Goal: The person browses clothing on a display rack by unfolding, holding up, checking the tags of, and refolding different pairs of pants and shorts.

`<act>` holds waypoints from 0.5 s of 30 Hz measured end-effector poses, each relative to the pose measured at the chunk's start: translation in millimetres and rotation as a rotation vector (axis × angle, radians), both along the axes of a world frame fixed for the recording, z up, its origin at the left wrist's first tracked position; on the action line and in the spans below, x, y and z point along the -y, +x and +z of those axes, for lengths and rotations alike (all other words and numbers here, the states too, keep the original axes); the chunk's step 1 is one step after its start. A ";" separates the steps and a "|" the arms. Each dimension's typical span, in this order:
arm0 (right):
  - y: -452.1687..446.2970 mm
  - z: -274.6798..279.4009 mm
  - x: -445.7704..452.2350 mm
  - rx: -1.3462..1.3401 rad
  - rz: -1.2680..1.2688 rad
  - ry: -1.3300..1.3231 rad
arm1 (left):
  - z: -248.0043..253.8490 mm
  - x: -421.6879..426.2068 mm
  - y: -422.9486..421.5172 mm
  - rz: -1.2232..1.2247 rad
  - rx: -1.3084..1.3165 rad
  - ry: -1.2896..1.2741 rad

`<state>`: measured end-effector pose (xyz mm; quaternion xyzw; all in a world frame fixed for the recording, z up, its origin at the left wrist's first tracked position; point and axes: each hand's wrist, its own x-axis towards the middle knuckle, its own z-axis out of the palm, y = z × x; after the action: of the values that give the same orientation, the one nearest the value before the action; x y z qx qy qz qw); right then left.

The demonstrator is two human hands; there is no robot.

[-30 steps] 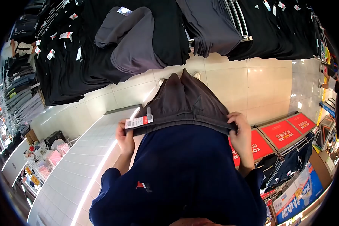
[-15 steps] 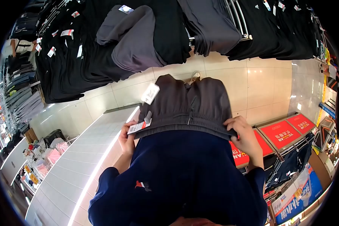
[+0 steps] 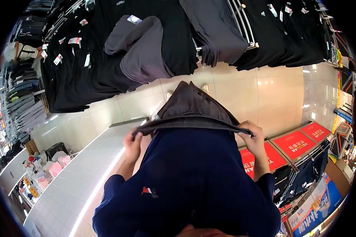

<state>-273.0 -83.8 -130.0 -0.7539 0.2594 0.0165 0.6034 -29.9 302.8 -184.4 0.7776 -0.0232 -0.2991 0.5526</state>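
Note:
Dark grey pants [image 3: 197, 106] with a gathered elastic waistband hang in front of my navy shirt, stretched between both hands. My left hand [image 3: 133, 144] is closed on the left end of the waistband, thumb on the near side. At the other end my right hand [image 3: 252, 135] pinches the waistband. The band is pulled taut and lies almost straight across, while the cloth beyond it tapers to a point over the floor. A small pale piece shows by the waistband's left part; the pants' tags are mostly hidden.
Racks of black trousers [image 3: 79, 79] with tags run along the far side, a grey pair [image 3: 144, 59] draped over them. A white slatted counter [image 3: 79, 170] stands at left. Red sign panels [image 3: 292, 144] top a rack at right. Tiled floor [image 3: 237, 89] lies between.
My hands have moved slightly apart, stretching the waistband wider and flatter. The pants' lower part has drawn into a narrow point, and the white tags have gone out of sight.

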 end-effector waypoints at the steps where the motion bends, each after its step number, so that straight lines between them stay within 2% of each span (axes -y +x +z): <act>1: 6.2 2.9 6.2 0.102 -0.058 -0.037 | 1.4 11.4 19.4 0.059 0.013 0.009; 2: 12.6 5.2 12.9 0.208 -0.113 -0.075 | 8.8 21.1 43.3 -0.032 0.068 -0.005; 3: 23.0 1.5 13.1 0.132 -0.386 -0.021 | 20.9 46.4 62.1 0.011 0.091 0.034; 4: 40.8 -2.9 23.5 0.013 -0.456 0.019 | 17.2 58.3 78.4 -0.024 0.109 -0.010; 6: 62.1 -26.4 35.7 0.147 -0.579 0.175 | 5.9 90.4 92.4 0.022 -0.067 -0.270; 10: 69.1 -23.8 52.5 0.182 -0.635 0.066 | 27.2 126.2 106.3 -0.063 -0.094 -0.364; 14: 88.3 4.3 37.1 0.291 -0.674 0.006 | 60.7 175.7 87.3 -0.047 0.114 -0.423; 15: 95.0 14.6 28.6 0.272 -0.616 0.012 | 53.5 181.5 82.5 -0.139 0.204 -0.337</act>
<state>-178.0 -112.3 -115.4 -0.6319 0.3923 -0.2659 0.6133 52.6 121.3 -130.9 0.6969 -0.1824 -0.2480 0.6478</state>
